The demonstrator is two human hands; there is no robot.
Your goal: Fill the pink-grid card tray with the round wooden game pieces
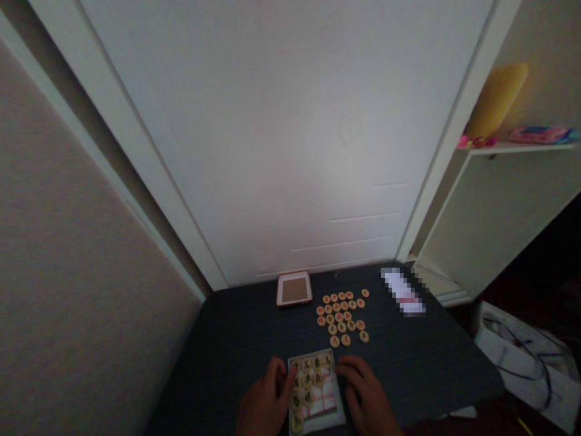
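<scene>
A shallow light-rimmed box (341,418) lies at the front of the dark table. Inside it, round Chinese chess pieces (307,380) with dark characters fill the back rows and left side; a red-lined sheet shows at the lower right. My left hand (265,399) is closed at the box's left edge, its thumb over the rim by the pieces. At the right edge is my right hand (370,396), fingers bent with the fingertips at the rim, thumb apart from them. I see no piece in it. Beyond the box, several loose red- and dark-marked chess pieces (339,317) lie in uneven rows.
An orange-edged box lid (295,289) lies near the back edge of the table (236,345). A blurred-out white item (403,292) lies at the back right. A white panel (281,133) rises behind the table. A white container with cables (531,363) stands at right.
</scene>
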